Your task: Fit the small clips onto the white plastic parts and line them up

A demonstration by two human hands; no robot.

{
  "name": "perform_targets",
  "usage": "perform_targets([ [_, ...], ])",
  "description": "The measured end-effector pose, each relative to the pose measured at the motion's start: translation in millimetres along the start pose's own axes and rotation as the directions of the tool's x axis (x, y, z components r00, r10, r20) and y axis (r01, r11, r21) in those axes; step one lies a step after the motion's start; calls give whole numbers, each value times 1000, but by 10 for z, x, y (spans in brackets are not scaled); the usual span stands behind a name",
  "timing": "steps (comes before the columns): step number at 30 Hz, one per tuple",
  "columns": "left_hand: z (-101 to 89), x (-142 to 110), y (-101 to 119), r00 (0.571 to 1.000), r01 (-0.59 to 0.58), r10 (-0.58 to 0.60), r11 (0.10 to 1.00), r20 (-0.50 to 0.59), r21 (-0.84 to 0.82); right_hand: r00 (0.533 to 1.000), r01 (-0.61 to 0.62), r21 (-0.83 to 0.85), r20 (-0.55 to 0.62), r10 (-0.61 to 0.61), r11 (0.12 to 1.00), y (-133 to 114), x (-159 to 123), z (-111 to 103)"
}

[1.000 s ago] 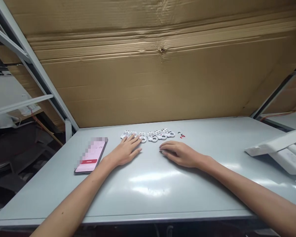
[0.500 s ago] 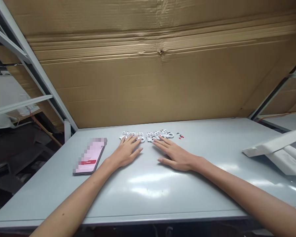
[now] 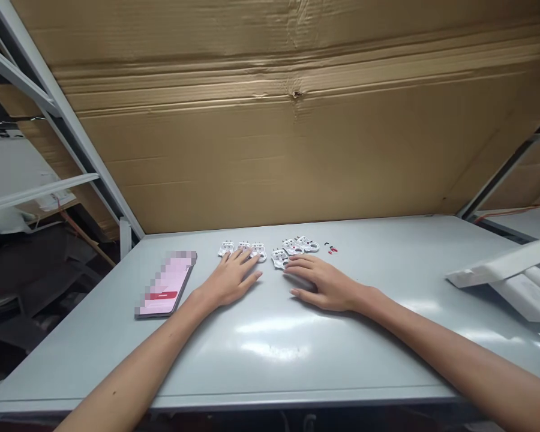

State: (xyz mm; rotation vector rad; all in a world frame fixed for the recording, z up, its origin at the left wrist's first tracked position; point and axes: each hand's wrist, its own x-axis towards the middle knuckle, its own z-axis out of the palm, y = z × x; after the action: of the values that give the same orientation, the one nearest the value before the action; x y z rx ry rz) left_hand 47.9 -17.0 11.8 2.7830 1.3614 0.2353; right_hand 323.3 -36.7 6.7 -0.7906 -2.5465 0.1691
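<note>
Two groups of small white plastic pieces, plug-like with short pins and a ring at one end, lie at the far side of the table. My left hand (image 3: pixel 231 279) rests with fingers spread, its fingertips over the left group (image 3: pixel 258 251) and partly covering it. My right hand (image 3: pixel 321 282) is flat with fingers apart. Its fingertips meet the nearest white piece (image 3: pixel 279 258) of the right group, hiding its right end. Just behind that lie two more white pieces (image 3: pixel 292 246), one overlapping the other. Neither hand grips anything.
Tiny red and black bits (image 3: pixel 332 249) lie right of the white pieces. A phone (image 3: pixel 164 294) with a pink screen lies left on the grey table (image 3: pixel 270 366). White folded material (image 3: pixel 517 270) sits at the right edge. A cardboard wall (image 3: pixel 270 168) stands behind, between metal frame posts.
The nearest white piece of the right group has moved slightly toward me, apart from the two behind it. My right fingers have drawn back a little; my left hand has barely moved.
</note>
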Motion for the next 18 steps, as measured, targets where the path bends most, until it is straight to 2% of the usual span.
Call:
perform_targets([
  [4, 0, -19, 7, 1000, -10, 10, 1000, 3, 5, 999, 26, -8, -36, -27, 1000, -4, 2, -7],
  [8, 7, -27, 7, 1000, -14, 14, 1000, -10, 4, 997, -35, -26, -67, 33, 999, 29, -4, 53],
  [11, 14, -34, 24, 998, -22, 23, 1000, -50, 7, 996, -84, -27, -41, 83, 996, 61, -4, 99],
  [14, 4, -51, 80, 997, -31, 32, 999, -68, 19, 996, -86, -7, -2, 86, 996, 79, 0, 113],
  [18, -22, -77, 199, 990, -92, 95, 995, -103, 33, 995, -81, -12, -58, 81, 997, 78, 2, 99],
])
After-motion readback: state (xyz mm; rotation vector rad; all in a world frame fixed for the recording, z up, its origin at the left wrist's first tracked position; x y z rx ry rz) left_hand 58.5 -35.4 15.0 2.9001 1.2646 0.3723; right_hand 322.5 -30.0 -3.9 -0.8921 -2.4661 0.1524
